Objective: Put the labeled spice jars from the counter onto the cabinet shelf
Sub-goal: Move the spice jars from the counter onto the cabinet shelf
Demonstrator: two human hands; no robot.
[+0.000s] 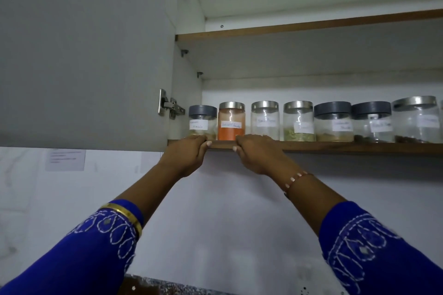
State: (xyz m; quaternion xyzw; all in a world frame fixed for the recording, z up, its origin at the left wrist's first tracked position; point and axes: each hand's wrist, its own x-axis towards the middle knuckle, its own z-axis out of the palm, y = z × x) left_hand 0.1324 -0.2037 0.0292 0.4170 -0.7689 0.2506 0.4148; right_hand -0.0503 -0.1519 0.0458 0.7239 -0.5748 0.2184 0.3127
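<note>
Several labeled spice jars stand in a row on the lower cabinet shelf (311, 146). At the far left is a grey-lidded jar (202, 120), then a steel-lidded jar of orange powder (231, 121), then a clear steel-lidded jar (265, 120). My left hand (185, 154) lies on the shelf's front edge below the grey-lidded jar, thumb under the edge. My right hand (255, 152) lies on the edge just right of the orange jar's base. Neither hand wraps a jar. The fingertips are hidden behind the backs of the hands.
The grey cabinet door (84, 55) stands open at the left, on a steel hinge (169, 105). An upper shelf (299, 27) shows no items. More jars (333, 121) run to the right edge. Below are a white wall and a strip of speckled counter (167, 287).
</note>
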